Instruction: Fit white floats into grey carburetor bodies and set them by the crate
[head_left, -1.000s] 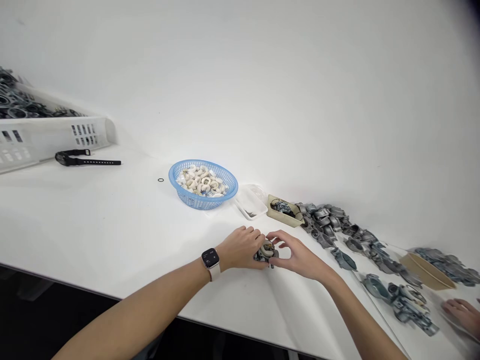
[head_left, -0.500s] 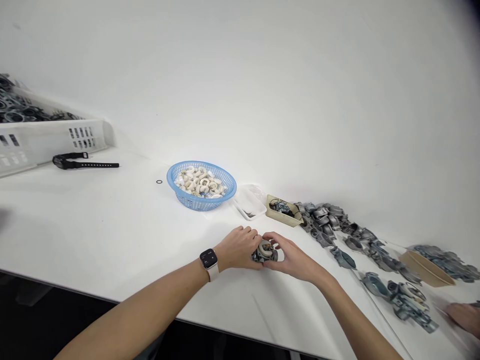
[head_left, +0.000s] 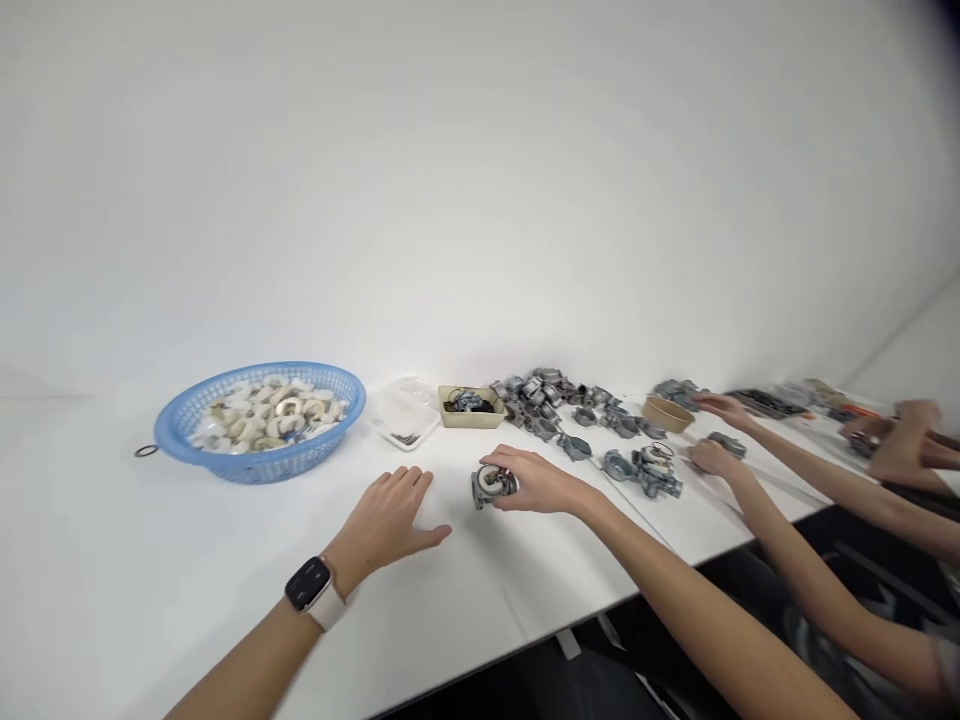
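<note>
My right hand [head_left: 546,482] grips a small grey metal carburetor [head_left: 489,486] just over the white table, with a white ring-shaped float showing on its upper face. My left hand [head_left: 384,522] is off the part, to its left, palm down with the thumb spread; nothing is in it. Its wrist wears a watch [head_left: 308,585] with a pale strap. Beyond my left hand stands a blue basket [head_left: 330,452] full of white ring-shaped floats [head_left: 262,415]. A white tray [head_left: 405,415] with a few small dark pieces lies behind the hands.
A cream tray [head_left: 471,420] holds small metal and dark parts. Grey metal castings [head_left: 536,395] lie heaped to its right, near another carburetor [head_left: 656,470]. A tan container [head_left: 667,415] stands farther right, by a co-worker's hands [head_left: 714,457]. A black ring [head_left: 146,451] lies left of the basket.
My left hand has let go of the carburetor and moved left, opening out. My right hand keeps hold of it. The view has turned right, bringing co-workers' arms into sight.
</note>
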